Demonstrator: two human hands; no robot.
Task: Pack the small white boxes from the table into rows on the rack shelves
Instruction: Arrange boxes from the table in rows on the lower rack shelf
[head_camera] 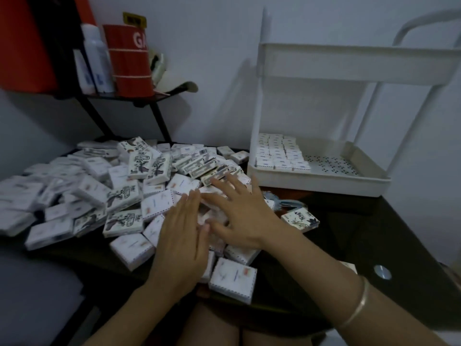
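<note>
Nearest me a bangle [359, 303] rings the right wrist, and I see the left hand [182, 236] and right hand [244, 216] flat, fingers straight, side by side on the boxes [124, 191] heaped on the dark table [349, 233]. Behind, on the right, the white rack [324, 179] stands on the table, with packed rows [279, 153] filling the left end of its lower shelf. The box print is too blurred to read, but farthest back a red roll [132, 61] shows "GA".

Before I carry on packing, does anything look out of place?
The small white boxes lie in a jumbled heap on the dark table, many tilted; one box sits at its near edge. Rows in the white plastic rack look straight.
</note>
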